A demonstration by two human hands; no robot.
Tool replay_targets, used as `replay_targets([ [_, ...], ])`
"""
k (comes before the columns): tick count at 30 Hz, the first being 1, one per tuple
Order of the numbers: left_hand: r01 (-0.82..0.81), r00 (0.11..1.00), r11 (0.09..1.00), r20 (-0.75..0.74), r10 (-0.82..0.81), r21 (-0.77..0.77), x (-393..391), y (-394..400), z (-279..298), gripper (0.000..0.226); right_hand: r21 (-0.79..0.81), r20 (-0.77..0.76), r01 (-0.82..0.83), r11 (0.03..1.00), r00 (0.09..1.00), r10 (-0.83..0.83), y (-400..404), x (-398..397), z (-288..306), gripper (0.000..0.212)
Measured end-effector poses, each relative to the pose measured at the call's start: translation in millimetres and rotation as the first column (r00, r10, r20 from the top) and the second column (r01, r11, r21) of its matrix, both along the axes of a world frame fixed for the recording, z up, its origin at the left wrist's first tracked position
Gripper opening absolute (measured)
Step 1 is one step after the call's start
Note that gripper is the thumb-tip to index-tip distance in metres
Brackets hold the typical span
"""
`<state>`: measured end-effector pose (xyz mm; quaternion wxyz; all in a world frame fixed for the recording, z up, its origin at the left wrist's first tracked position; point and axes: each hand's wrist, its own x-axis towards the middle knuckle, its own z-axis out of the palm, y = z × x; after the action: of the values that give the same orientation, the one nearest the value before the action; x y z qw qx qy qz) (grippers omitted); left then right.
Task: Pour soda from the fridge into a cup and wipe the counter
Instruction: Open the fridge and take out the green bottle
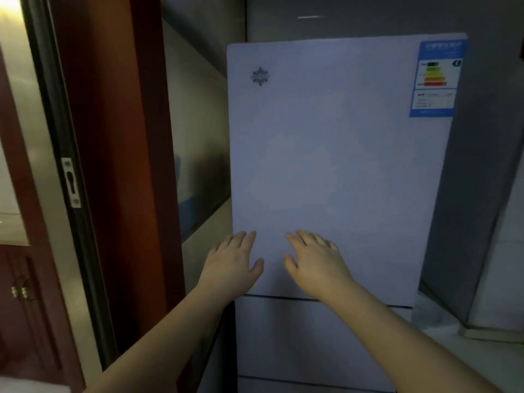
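Against the lower part of the upright white fridge door (334, 165), which is standing tall and facing the camera, the left hand (231, 266) and right hand (316, 265) are lying flat with fingers straight, grasping nothing.

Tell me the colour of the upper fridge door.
Pale bluish white upper fridge door, seen in the head view.

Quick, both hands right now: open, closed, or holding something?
Left hand: open, fingers straight, near the left edge of the pale white fridge's upper door, holding nothing.
Right hand: open, fingers spread against that door, holding nothing.
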<state>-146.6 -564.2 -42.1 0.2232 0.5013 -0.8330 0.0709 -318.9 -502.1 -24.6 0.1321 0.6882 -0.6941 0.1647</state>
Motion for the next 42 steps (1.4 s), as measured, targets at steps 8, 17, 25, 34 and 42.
replay_targets([
  [8,0.117,0.965,0.975,-0.252,-0.066,0.191,-12.2,-61.5,-28.3,0.069,-0.040,-0.031,-0.088,0.995,0.996,0.087,-67.4,1.7,-7.7,0.057],
  [17,0.043,0.831,0.962,-0.544,0.115,0.269,-26.1,-119.4,-61.0,0.064,-0.107,-0.139,-0.213,0.971,0.970,0.198,-148.8,-7.8,-22.1,0.053],
  [25,0.134,0.563,0.884,-0.769,0.305,0.449,-45.5,-157.4,-75.5,0.053,-0.120,-0.261,-0.252,0.960,0.941,0.215,-199.1,-47.3,-40.0,0.056],
  [34,0.160,0.503,0.847,-0.781,0.372,0.506,-50.0,-189.1,-90.2,0.069,-0.182,-0.303,-0.291,0.939,0.925,0.228,-212.2,-55.5,-54.1,0.058],
  [42,0.129,0.556,0.864,-0.757,0.343,0.486,-40.7,-195.0,-87.5,0.064,-0.188,-0.318,-0.256,0.948,0.929,0.188,-212.9,-52.1,-59.4,0.070],
])
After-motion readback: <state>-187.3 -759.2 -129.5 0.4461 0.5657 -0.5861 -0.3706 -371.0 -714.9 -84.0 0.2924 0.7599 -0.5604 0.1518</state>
